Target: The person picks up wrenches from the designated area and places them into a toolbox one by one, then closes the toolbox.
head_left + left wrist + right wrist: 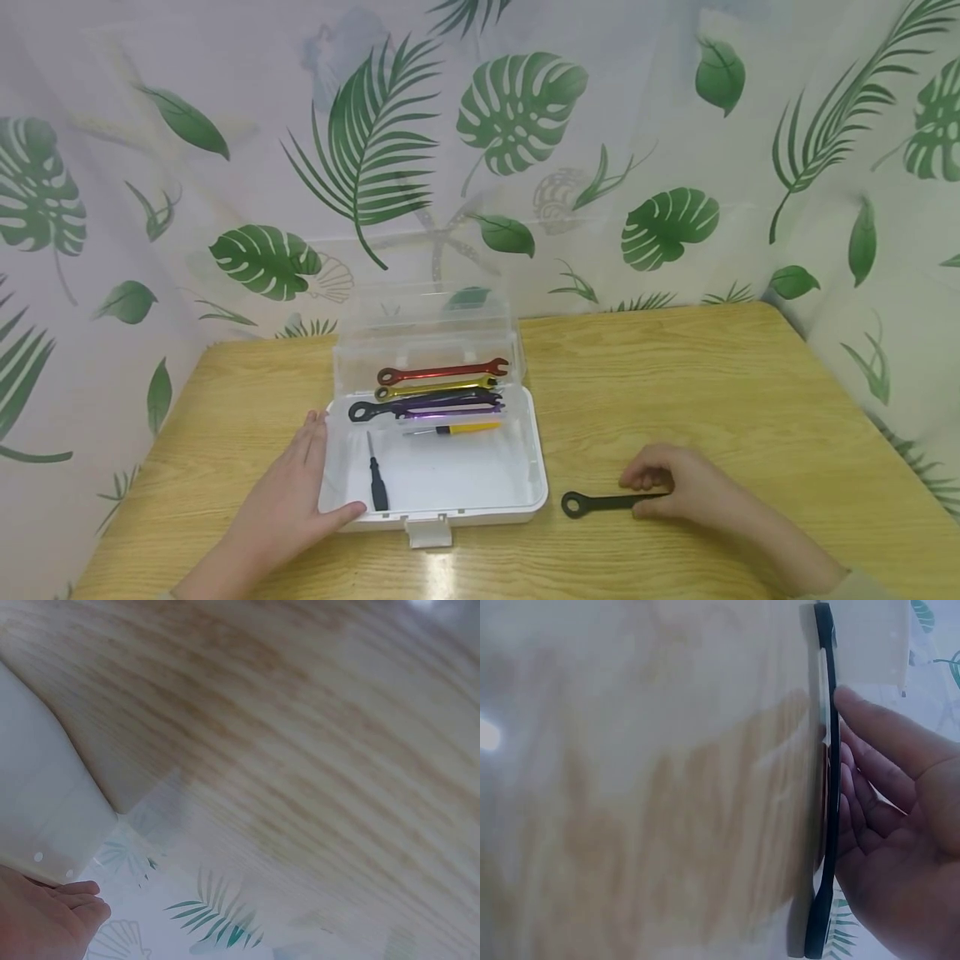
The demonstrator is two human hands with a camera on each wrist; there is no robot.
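- Behind it all, a big cloth (525,167) with green leaves, hanging as a back wall.
- Under everything, a wide wooden surface (712,392), light yellow-brown.
- Near the middle of the surface, a white box (480,479) lying open, with a see-through tray (427,346) standing at its back.
- In the tray, lying side by side: a red wrench (442,371), a gold wrench (435,387), then a black wrench (397,408) and a purple wrench (457,408).
- In the box floor, a small black screwdriver (377,483) and a thin yellow screwdriver (457,429).
- At the left side of the box, the left hand (288,496), lying flat, fingers (315,437) straight and close together, thumb touching the front corner of the box.
- To the right of the box, the right hand (686,487), low on the surface, fingers (645,477) bent and pinching one end of a flat black wrench (600,502).
- Flat black wrench lying on the surface just beside the box, ring end pointing at the box, not touching it.
- From the right wrist view, thumb (885,731) pressed on the thin edge of that wrench.
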